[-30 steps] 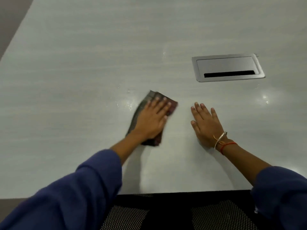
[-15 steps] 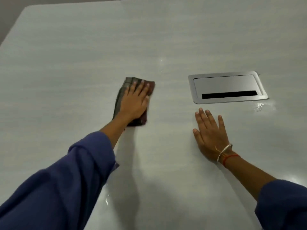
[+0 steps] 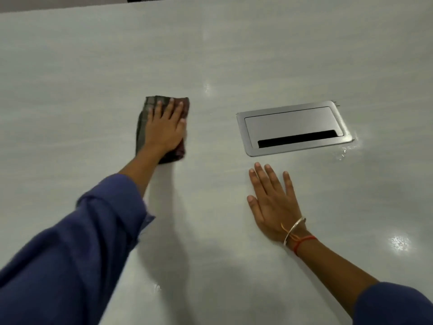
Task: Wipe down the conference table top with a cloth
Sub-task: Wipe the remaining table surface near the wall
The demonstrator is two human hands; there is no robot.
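Head view only, looking down on a pale grey table [image 3: 234,55] with a brushed-metal cable hatch [image 3: 293,127] set flush into it; landmark = hatch. Folded dark plaid cloth [image 3: 161,106] lies flat on the table, well to the left of the hatch, at about the same depth. Left hand [image 3: 165,130] sits palm-down on top of the cloth, fingers spread and straight, tips near its far edge; grip is apart, pressing the cloth down rather than pinching it. Flat palm likely spreads pressure over the whole fold so it drags evenly. Left arm in blue sleeve [image 3: 77,249] is stretched far out, probably because the stroke is at long reach. Right hand [image 3: 274,207] lies flat and bare on the table just on the near side of the hatch, fingertips close to its frame but not touching; grip apart, holding nothing. Looks like a brace to carry body weight during the lean. Silver bangle [image 3: 294,229] and red thread [image 3: 303,242] on the right wrist. Glossy patches show right of the hatch and near its far-left corner, could be damp film or lamp glare, cannot tell. Judgement: mid-wipe; strip around and beyond the hatch likely left to do.
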